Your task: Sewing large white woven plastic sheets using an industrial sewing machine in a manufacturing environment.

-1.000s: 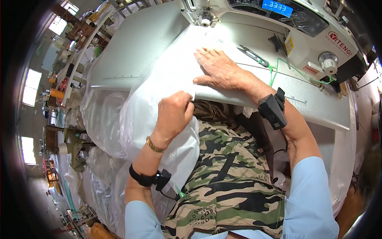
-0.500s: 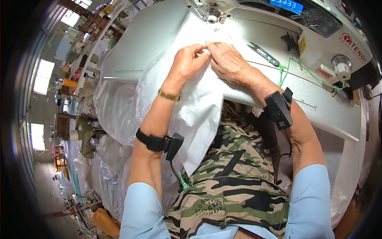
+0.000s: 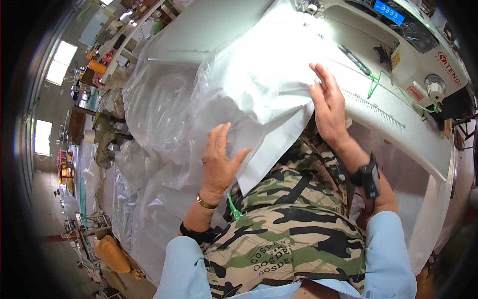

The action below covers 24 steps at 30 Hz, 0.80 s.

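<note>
A white sheet of thin fabric or plastic (image 3: 269,94) spreads from under the sewing machine's lit needle area (image 3: 311,22) down over the table edge into my lap. Over its lower left part is my left hand (image 3: 221,159), thumb and fingers spread with nothing between them. At the sheet's right edge, beside the table's front rim, stands my right hand (image 3: 328,102). Its fingers are stretched out and it grips nothing; whether the palm touches the sheet I cannot tell. The needle itself is lost in the glare.
Thread snips (image 3: 355,60) lie on the machine bed, with a green cord (image 3: 376,82) running right to the thread-winder knob (image 3: 434,87). A ruler scale (image 3: 373,104) marks the table. Clear plastic film (image 3: 154,109) bunches at left. A green tie (image 3: 234,207) hangs by my apron.
Both hands have let go of the sheet's edge near the needle. My left hand has come down toward my lap, my right hand down and rightward. The view has shifted left.
</note>
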Available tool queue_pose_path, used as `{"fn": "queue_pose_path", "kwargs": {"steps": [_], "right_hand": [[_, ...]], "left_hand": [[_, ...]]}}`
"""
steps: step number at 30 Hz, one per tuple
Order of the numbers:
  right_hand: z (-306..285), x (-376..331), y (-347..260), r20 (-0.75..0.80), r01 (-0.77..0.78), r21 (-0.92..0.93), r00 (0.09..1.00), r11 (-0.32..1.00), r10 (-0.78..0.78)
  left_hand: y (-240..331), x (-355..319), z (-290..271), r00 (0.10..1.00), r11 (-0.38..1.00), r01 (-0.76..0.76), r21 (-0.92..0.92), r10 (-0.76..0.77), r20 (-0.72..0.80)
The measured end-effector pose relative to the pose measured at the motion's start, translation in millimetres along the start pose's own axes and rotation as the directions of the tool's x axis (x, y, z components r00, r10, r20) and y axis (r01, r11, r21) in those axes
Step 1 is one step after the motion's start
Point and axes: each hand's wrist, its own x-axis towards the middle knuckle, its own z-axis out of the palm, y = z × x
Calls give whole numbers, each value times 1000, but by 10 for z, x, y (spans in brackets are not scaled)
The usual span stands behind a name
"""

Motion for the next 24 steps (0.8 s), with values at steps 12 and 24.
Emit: {"fn": "queue_pose_path", "kwargs": {"steps": [12,24], "right_hand": [[470,-1221,361,161,-694,272,716,667,679],[5,-1317,-549,344,-588,295,801,753,490]], "left_hand": [[-323,-3,108,971,982,178,-64,-186,-153],[50,21,-495,997,650,69,-757,-68,32]]}}
